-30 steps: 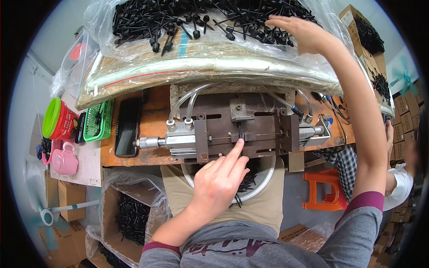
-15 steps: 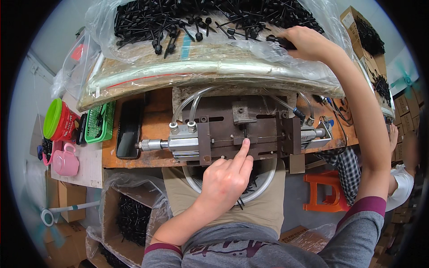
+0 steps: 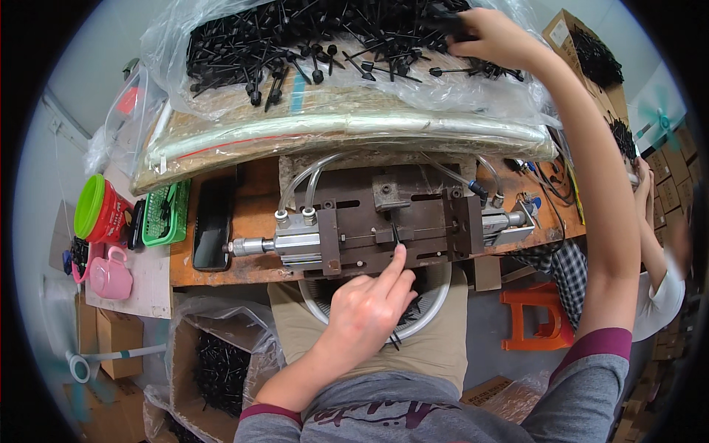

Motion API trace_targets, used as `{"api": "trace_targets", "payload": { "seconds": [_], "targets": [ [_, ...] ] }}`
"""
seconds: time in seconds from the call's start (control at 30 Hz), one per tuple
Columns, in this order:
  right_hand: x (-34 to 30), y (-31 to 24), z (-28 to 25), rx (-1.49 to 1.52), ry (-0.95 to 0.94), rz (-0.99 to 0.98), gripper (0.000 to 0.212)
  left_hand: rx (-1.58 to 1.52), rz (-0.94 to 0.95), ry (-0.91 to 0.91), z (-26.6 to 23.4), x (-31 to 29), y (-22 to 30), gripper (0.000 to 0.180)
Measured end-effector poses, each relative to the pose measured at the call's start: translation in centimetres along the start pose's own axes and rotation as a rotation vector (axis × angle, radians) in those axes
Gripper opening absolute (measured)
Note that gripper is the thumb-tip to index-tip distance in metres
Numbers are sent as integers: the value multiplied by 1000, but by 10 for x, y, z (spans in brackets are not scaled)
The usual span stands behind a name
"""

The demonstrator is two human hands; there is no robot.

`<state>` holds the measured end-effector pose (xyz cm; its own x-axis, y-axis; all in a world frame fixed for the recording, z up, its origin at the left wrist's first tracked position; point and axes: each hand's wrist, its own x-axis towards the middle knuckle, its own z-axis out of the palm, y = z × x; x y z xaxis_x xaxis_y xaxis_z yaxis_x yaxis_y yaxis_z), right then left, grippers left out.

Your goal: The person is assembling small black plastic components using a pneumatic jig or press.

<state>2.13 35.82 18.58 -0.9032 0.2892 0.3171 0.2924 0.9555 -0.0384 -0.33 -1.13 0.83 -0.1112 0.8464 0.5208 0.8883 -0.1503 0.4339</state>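
Left hand [image 3: 367,306], grip unclear, is placed forefinger-out, seemingly steadying black pin [image 3: 395,232]; black parts [image 3: 456,29] are held in right hand [image 3: 496,37].

And here's a lane over bare wood [image 3: 255,198] between black phone [image 3: 214,230] and clear hoses [image 3: 311,193], but a wrapped ledge [image 3: 354,125] walls it behind, the left hand [image 3: 369,306] blocks the brown fixture [image 3: 362,214] in front, and the right forearm [image 3: 594,166] bars the right.

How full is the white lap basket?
Not empty: black parts show inside the basket. The left hand hides too much to tell more.
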Motion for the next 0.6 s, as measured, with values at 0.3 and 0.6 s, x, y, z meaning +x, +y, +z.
{"api": "trace_targets", "payload": {
  "seconds": [0.3,0.6],
  "targets": [
    [21,-98,24,131,-451,43,51,-207,24,-195,-15,-30,11,43],
    [-3,-101,39,-94,-266,-69,41,-233,116,-103,-22,-21,8,51]
  ]
}}
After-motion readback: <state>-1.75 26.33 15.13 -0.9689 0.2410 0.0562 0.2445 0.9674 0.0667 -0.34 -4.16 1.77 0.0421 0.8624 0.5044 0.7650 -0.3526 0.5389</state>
